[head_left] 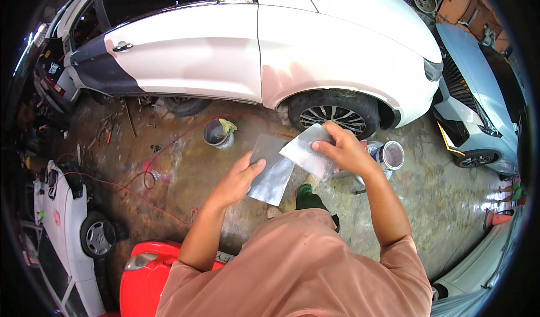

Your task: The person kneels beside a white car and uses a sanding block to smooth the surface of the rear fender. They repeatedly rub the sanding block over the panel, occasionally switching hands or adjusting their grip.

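Note:
My left hand (243, 177) is closed on the left edge of a thin grey rectangular plate (272, 176), its thumb lying on the upper face. A smaller pale, flat spreader-like sheet (306, 155) is pinched between the thumb and fingers of my right hand (341, 147). The sheet's left edge overlaps the plate's upper right side; whether they touch I cannot tell. Both are held in front of my body. Beyond them stands a white car (332, 41) with pinkish patches on its front fender and door.
A bucket (212, 137) with a yellowish cloth stands left of my hands. At right, an open can (392, 156) sits on a stool. A red hose (163, 190) crosses the wet floor. More cars flank me, including a red one (147, 280) at lower left.

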`<state>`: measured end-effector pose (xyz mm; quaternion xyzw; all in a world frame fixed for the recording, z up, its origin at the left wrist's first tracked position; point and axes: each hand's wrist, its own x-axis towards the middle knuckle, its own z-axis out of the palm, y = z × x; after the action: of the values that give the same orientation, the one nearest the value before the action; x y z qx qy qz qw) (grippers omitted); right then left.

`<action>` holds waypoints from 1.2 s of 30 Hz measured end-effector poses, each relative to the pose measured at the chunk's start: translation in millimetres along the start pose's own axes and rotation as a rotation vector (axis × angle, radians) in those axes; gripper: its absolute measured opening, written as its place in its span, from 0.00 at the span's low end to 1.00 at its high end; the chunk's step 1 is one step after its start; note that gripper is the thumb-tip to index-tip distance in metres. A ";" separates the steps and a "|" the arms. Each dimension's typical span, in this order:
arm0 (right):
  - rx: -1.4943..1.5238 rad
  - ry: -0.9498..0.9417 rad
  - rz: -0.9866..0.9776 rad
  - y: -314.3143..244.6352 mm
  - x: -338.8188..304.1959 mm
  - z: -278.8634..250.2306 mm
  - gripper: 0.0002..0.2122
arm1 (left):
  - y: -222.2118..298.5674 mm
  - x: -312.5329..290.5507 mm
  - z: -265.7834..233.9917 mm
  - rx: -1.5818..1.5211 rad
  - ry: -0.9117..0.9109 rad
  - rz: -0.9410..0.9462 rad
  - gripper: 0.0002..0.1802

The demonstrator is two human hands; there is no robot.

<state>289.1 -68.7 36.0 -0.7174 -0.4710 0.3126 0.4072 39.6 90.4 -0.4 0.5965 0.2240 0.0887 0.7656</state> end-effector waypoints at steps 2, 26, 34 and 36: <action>-0.016 -0.021 -0.022 0.9 0.1 10.7 0.15 | -1.2 1.8 0.9 -0.010 -0.004 0.011 0.30; 0.987 0.189 0.161 25.3 -67.7 60.9 0.17 | 15.7 27.6 -24.4 -0.125 0.377 0.423 0.25; 1.482 -0.061 0.452 11.1 -63.5 111.1 0.18 | -7.5 52.8 -17.1 -0.932 0.019 0.423 0.09; 1.412 -0.096 0.451 6.8 -64.4 116.8 0.19 | -9.5 63.0 -14.8 -1.012 -0.218 0.472 0.10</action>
<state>171.5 -96.3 -21.0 -0.3496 -0.0164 0.6481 0.6764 87.4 126.1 -27.2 0.1947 -0.0663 0.2918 0.9341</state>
